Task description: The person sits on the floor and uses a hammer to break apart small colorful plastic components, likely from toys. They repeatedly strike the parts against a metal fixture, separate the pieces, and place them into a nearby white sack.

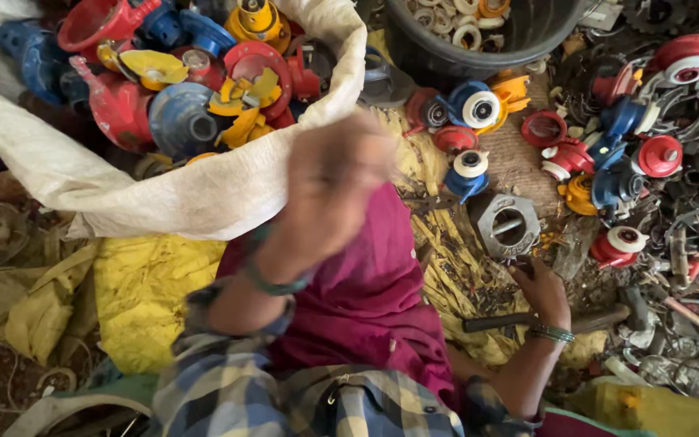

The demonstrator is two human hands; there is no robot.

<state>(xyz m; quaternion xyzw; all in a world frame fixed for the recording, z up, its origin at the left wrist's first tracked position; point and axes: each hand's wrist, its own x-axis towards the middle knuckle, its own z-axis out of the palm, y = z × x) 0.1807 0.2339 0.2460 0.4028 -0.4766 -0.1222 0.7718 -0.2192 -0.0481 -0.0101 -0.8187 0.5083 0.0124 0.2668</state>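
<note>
My left hand [335, 182] is raised and blurred by motion, just in front of the rim of a white woven sack [204, 194] full of red, blue and yellow plastic parts. What is in it cannot be made out. My right hand [540, 290] is low on the littered ground, fingers down beside a grey hexagonal metal block [505, 222]. A dark hammer-like bar [495, 322] lies under its wrist. Whether the fingers grip anything is hidden.
A black tub [479, 48] with pale rings stands at the back. Loose red, blue and orange capped parts [608, 162] and dark metal scrap [689, 243] cover the right side. Yellow sacking [147, 283] lies on the left. My maroon-clothed lap [366, 299] fills the middle.
</note>
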